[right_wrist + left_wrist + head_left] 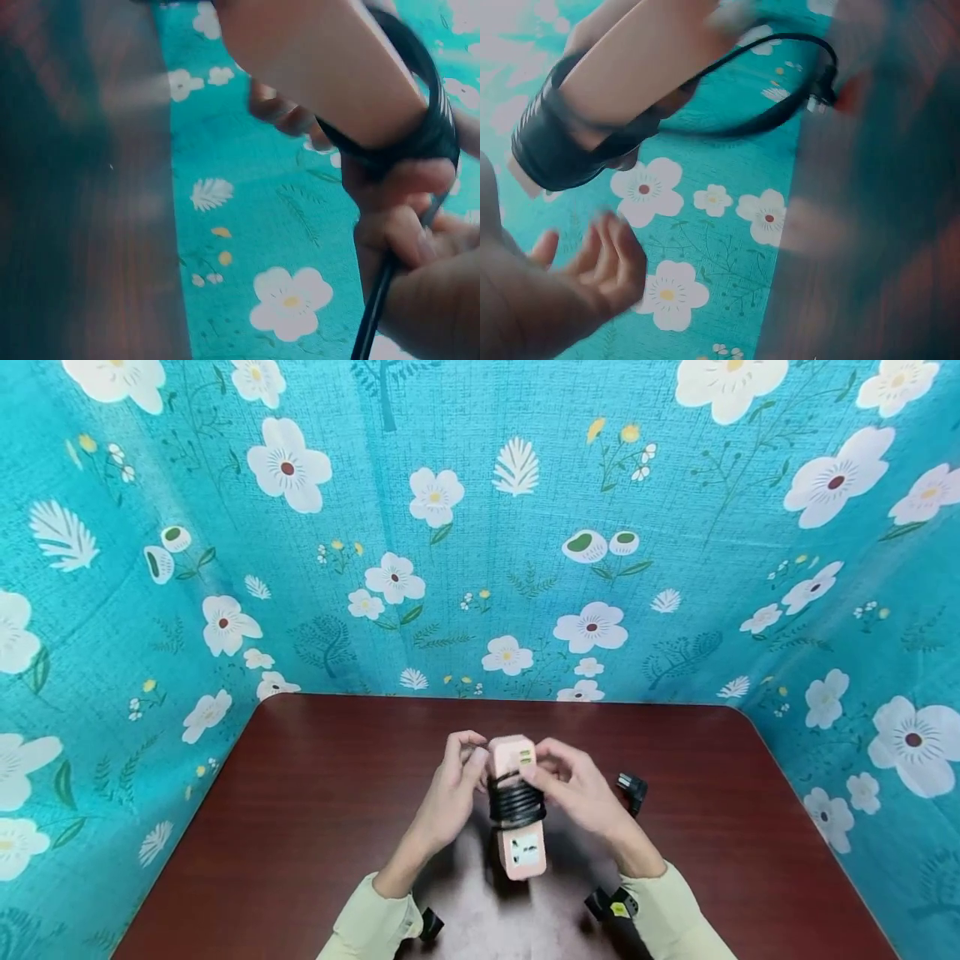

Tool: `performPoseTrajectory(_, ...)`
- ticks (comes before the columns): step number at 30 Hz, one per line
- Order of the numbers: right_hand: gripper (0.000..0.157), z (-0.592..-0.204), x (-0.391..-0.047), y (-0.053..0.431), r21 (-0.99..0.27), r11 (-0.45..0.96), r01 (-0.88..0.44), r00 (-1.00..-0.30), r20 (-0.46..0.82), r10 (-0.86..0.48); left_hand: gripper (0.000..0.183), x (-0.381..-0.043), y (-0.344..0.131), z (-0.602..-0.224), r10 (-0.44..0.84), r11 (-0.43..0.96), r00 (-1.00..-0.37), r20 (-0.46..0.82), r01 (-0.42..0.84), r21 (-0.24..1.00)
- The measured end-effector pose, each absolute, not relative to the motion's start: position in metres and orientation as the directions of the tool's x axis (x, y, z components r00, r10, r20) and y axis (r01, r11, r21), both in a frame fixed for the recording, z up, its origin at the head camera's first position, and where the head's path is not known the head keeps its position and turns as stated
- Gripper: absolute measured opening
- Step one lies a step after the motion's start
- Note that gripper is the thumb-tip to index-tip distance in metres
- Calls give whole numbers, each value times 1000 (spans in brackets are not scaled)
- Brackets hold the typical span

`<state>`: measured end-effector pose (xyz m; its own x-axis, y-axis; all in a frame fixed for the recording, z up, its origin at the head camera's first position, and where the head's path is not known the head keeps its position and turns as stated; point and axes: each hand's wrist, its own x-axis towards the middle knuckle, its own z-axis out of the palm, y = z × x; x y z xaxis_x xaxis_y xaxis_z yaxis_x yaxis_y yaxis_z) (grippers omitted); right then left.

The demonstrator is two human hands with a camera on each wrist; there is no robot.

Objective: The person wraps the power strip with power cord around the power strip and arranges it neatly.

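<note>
A pink power strip [522,852], its black cord [517,803] wound in several turns round its middle, is held up above the table. My right hand [581,785] grips its upper part from the right, thumb on the front face near the USB ports. In the right wrist view, a length of the cord [381,300] runs down through the right fingers. My left hand [450,793] is beside the strip's left edge; in the left wrist view the left hand [577,289] has loosely bent fingers, apart from the strip, holding nothing. The black plug [632,785] shows right of the right hand.
The dark red-brown table [315,793] lies under both hands. A teal floral cloth [480,527] rises behind the table and along both sides. Small black devices, one [431,925] at the left wrist and another [611,906] at the right, sit near the sleeves.
</note>
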<state>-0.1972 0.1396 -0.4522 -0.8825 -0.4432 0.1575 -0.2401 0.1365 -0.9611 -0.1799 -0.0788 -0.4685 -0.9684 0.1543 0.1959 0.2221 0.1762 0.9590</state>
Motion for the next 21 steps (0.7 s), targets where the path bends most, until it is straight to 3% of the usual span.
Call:
performPoseTrajectory(6, 16, -454, -199, 132, -964, 106, -242, -962, 225, -152, 74, -163, -55, -469, 65, 425, -950, 305, 303, 853)
performPoseTrajectory(12, 20, -457, -194, 115, -992, 69, -102, -992, 107, 64, 121, -151, -29, -481, 102, 784, -913, 395, 318, 534)
performPoseTrajectory(16, 25, -456, -189, 109, -999, 34, -35, -994, 38, 106, 124, -154, -24, -489, 50, 882, -853, 519, 281, 377)
performPoseTrajectory(21, 31, -452, -189, 104, -1000, 27, -11, -990, 15, 140, 103, -160, -24, -497, 15, 927, -734, 679, 266, 266)
